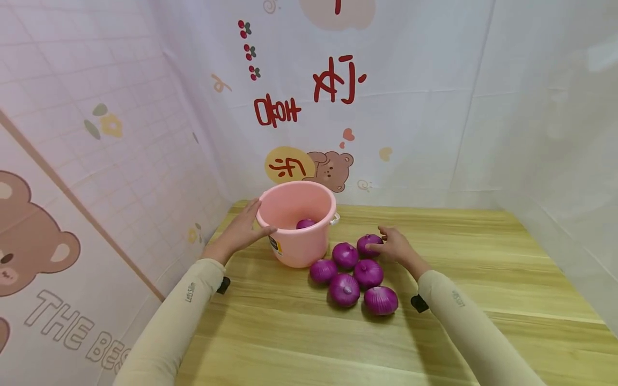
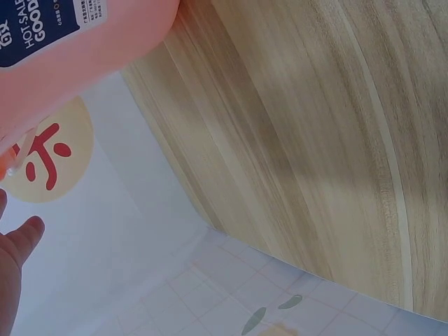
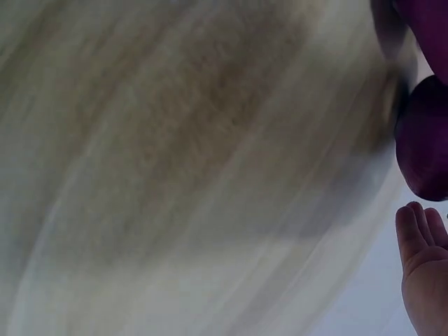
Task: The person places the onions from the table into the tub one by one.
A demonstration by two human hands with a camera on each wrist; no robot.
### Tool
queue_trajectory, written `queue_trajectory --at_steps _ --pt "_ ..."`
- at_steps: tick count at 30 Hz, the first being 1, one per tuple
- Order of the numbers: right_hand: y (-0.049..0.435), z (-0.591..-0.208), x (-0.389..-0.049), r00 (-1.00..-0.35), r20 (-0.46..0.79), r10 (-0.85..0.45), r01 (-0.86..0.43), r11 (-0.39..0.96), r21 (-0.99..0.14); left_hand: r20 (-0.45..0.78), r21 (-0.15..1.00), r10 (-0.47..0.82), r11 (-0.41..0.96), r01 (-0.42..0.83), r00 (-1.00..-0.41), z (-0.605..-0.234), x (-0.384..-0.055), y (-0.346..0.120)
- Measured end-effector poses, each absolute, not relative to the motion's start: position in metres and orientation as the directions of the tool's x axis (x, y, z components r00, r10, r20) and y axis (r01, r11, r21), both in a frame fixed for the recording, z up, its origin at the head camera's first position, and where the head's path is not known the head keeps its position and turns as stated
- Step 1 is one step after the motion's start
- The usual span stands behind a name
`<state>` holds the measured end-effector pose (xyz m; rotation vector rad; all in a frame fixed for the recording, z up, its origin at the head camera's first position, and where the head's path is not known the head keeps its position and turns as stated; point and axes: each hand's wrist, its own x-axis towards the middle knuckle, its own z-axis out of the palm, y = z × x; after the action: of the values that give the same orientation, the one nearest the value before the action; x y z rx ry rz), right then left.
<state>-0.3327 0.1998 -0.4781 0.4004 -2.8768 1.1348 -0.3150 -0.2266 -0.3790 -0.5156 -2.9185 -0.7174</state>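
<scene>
Head view is giving me the clearest read: the farthest loose onion (image 1: 365, 240) is sitting on the wooden table (image 1: 270, 327), to the right of the pink bucket (image 1: 304, 249), with five other onions (image 1: 344, 290) clustering at its near and left sides. The right hand (image 1: 395, 246) is hovering right at it, thumb crossing its near face and fingers lying beyond, and I am judging the grip as not closed: the right wrist view is showing fairly straight fingers just beside an onion. Over on the left, the left hand (image 1: 243, 228) is resting spread at the bucket's rim, thumb along the near edge, steadying rather than clamping, as I am reading it. Another onion (image 1: 305, 223) is lying inside the bucket.

For handling, I am expecting a firm, moderately heavy ball with a smooth, glossy skin that could slide or roll under a fingertip pinch, and whose papery outer layer could flake. I am favouring a hold across its widest girth, thumb against fingers, clear of the stem tip. The bucket is looking like light, slightly flexing plastic, so I am counting on its rim as the best place for holding it.
</scene>
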Motion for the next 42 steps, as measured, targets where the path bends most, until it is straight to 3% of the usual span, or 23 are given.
queue_trajectory --at_steps 11,25,42 --pt "0.198 -0.482 -0.331 -0.962 0.113 -0.249 -0.259 0.705 -0.66 0.159 0.44 0.296 0.833 0.336 -0.942 -0.377 -0.314 -0.223" --pt "0.195 -0.476 -0.324 -0.98 0.042 -0.193 -0.168 0.704 -0.69 0.164 0.432 0.31 0.831 0.35 -0.937 -0.375 -0.313 -0.222" --pt "0.194 -0.451 -0.326 -0.985 0.094 -0.147 -0.167 0.644 -0.746 0.156 0.442 0.298 0.832 0.336 -0.942 -0.375 -0.312 -0.225"
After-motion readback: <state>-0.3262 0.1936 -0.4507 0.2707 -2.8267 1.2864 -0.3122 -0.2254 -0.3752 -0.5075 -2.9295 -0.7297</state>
